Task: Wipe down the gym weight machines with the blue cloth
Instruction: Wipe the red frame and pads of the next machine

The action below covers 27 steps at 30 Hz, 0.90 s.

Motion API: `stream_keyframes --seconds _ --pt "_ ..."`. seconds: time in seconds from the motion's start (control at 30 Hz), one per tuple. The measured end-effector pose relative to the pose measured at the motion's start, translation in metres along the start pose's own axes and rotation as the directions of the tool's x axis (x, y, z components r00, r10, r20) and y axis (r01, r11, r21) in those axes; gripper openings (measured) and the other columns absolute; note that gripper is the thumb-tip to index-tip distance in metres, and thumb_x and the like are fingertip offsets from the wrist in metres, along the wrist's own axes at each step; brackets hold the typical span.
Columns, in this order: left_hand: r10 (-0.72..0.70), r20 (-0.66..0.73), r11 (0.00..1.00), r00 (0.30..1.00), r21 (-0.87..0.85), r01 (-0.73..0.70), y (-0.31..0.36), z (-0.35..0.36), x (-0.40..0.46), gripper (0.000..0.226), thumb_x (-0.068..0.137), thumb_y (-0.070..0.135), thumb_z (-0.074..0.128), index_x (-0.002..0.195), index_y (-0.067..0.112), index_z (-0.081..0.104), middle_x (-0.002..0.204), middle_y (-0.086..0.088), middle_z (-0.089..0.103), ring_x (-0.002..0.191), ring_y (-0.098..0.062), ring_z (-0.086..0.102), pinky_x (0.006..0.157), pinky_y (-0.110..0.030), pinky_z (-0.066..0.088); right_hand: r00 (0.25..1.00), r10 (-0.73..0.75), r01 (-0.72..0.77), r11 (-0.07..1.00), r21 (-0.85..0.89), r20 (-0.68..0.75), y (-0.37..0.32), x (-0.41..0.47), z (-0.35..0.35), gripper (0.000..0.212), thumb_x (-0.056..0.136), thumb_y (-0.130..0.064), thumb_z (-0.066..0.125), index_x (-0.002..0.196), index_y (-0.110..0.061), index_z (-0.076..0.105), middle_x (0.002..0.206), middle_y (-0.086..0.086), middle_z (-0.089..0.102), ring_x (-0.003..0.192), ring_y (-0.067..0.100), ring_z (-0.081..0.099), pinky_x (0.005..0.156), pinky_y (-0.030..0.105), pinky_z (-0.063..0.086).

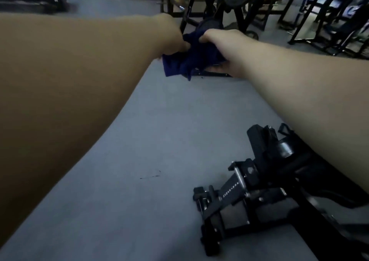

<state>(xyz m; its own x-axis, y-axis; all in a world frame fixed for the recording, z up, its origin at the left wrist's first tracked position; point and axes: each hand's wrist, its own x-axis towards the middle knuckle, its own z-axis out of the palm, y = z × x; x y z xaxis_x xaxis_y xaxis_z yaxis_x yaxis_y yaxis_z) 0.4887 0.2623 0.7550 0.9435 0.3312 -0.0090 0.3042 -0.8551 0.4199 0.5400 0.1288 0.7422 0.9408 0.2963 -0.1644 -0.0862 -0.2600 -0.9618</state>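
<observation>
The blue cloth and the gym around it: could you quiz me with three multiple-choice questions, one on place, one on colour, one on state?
1. Where is the blue cloth?
A. between both hands
B. flat on the floor
C. draped over a bench

2. What colour is the floor?
A. red
B. grey
C. green

3. How is the cloth?
A. folded neatly
B. spread flat
C. bunched up

Answers: 1 A, the left hand and right hand both grip it; 2 B, the bare floor is grey; 3 C, it hangs in crumpled folds.
</observation>
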Motion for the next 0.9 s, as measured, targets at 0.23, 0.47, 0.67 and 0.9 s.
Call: stream_keyframes --seconds 0.23,0.47,0.67,0.9 --pt "-0.048 0.027 0.980 0.998 -0.194 0.052 -0.051 -0.040 -0.019 0.054 0.091 0.050 0.060 0.125 0.009 0.054 0.121 -0.010 0.060 0.097 -0.027 0.057 0.075 -0.039 0.048 0.997 -0.068 0.070 0.995 -0.071 0.020 -0.015 -0.020 0.034 0.024 0.091 -0.020 0.066 0.115 -0.014 0.064 0.106 0.011 0.070 0.093 0.026 0.069 0.077 0.040 0.061" --pt "0.136 0.229 0.925 0.964 -0.377 -0.040 -0.080 -0.111 -0.051 0.016 0.089 0.020 0.069 0.103 0.023 0.060 0.104 -0.002 0.066 0.094 -0.017 0.062 0.069 -0.029 0.051 0.981 -0.193 0.185 0.969 -0.163 -0.034 -0.056 -0.065 0.065 0.004 0.091 -0.022 0.067 0.089 -0.025 0.066 0.105 0.009 0.072 0.100 0.027 0.068 0.093 0.048 0.054" --pt "0.159 0.178 0.928 0.971 -0.363 -0.085 -0.096 -0.149 -0.085 0.012 0.090 0.025 0.069 0.099 0.024 0.062 0.102 -0.002 0.065 0.095 -0.018 0.062 0.076 -0.031 0.054 0.977 -0.205 0.188 0.959 -0.211 -0.062 -0.085 -0.110 0.083 0.004 0.094 -0.022 0.064 0.091 -0.026 0.065 0.103 0.006 0.071 0.100 0.025 0.067 0.089 0.043 0.057" --pt "0.090 0.214 0.913 0.973 -0.407 0.005 -0.139 -0.087 -0.127 0.008 0.093 0.019 0.065 0.092 0.022 0.059 0.103 -0.004 0.065 0.097 -0.020 0.062 0.079 -0.037 0.055 0.990 -0.138 0.128 0.946 -0.296 -0.012 -0.028 -0.135 0.114 0.007 0.089 -0.028 0.070 0.092 -0.023 0.066 0.104 0.005 0.071 0.099 0.024 0.067 0.092 0.042 0.055"
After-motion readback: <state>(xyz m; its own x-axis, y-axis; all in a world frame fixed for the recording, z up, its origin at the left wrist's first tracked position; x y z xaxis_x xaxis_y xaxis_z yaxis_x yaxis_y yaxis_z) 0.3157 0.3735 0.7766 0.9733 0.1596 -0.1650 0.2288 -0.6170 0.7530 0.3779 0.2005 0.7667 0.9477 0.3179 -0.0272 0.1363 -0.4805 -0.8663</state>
